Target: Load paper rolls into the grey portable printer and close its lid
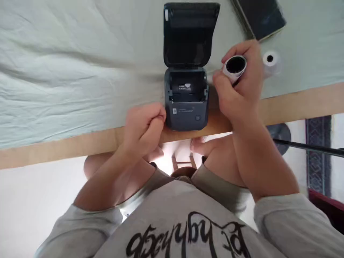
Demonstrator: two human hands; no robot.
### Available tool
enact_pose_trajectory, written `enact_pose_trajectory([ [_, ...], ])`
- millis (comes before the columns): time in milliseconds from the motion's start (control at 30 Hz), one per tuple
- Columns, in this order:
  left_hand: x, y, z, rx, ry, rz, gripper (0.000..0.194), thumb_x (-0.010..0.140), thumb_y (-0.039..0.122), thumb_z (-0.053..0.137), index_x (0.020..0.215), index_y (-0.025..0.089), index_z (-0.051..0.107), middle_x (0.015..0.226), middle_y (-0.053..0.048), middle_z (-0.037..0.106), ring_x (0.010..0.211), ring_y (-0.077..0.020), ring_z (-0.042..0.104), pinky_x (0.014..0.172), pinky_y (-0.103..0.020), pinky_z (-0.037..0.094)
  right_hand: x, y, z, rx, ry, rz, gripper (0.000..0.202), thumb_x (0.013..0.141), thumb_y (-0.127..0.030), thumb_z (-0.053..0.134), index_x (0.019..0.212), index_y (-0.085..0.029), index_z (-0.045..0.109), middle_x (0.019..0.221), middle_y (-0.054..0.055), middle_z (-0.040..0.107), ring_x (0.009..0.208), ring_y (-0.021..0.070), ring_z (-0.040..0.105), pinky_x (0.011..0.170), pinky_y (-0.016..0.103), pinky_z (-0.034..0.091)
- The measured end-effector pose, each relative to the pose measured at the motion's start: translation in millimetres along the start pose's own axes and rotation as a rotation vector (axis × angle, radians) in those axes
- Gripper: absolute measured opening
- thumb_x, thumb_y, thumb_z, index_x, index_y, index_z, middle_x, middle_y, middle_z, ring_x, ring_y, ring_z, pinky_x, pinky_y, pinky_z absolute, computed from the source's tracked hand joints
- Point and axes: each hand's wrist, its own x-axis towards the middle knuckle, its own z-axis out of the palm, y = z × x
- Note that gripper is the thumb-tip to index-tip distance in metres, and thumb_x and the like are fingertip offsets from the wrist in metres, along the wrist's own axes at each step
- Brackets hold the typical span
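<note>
A pale cloth [80, 79] covers the counter [301, 98] except for a bare wooden strip along its 6 o'clock edge. The printer [186, 122] straddles both. From it, a white roll [273, 65] stands near 2 o'clock; a dark book [262, 16] lies between 1 and 2.

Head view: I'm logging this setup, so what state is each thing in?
Printer: uncovered, power unclear
Lid: open, tipped back
Left hand: curled, beside the printer
Right hand: closed around a roll
Held roll: hollow end facing the camera
Spare roll: not held, one end showing
Cloth: spread, wrinkled
</note>
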Motion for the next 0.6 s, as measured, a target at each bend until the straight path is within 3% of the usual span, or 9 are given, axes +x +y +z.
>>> enact_pose_trajectory([
  [167,0.6,0.7,-0.5,-0.003,0.021,-0.021,0.019,0.074,0.007,0.044,0.06,0.02,0.046,0.05,0.005,0.039,0.046,-0.0092,0.035,0.048,-0.027,0.028,0.1,2.5,0.8,0.069,0.029,-0.031,0.02,0.084,-0.017,0.058,0.101,-0.024,0.05,0.099,0.0,0.051,0.094,0.0158,0.054,0.087,0.036,0.046],
  [333,0.1,0.9,-0.1,0.016,0.025,-0.024,0.018,0.073,0.008,0.044,0.06,0.02,0.046,0.05,0.005,0.038,0.046,-0.0102,0.034,0.046,-0.029,0.026,-1.2,-0.3,-0.5,0.031,-0.064,0.095,0.051,0.079,-0.007,0.056,0.123,-0.029,0.043,0.125,0.001,0.058,0.107,0.0156,0.06,0.083,0.033,0.052],
  [500,0.2,1.0,-0.6,0.028,0.02,-0.029,0.019,0.073,0.007,0.043,0.06,0.021,0.046,0.05,0.004,0.039,0.046,-0.0106,0.035,0.046,-0.029,0.027,-3.6,-0.3,-1.6,0.031,-0.097,0.165,0.054,0.079,-0.003,0.055,0.126,-0.025,0.042,0.111,0.001,0.064,0.1,0.0143,0.063,0.084,0.033,0.053],
  [600,-0.3,1.5,-0.7,0.022,0.024,-0.014,0.019,0.073,0.007,0.044,0.061,0.021,0.046,0.05,0.005,0.039,0.046,-0.0106,0.035,0.046,-0.029,0.027,-6.6,-9.6,-6.0,0.051,-0.08,0.191,0.057,0.078,-0.003,0.057,0.129,-0.024,0.043,0.122,0.003,0.062,0.111,0.0164,0.062,0.094,0.038,0.051],
])
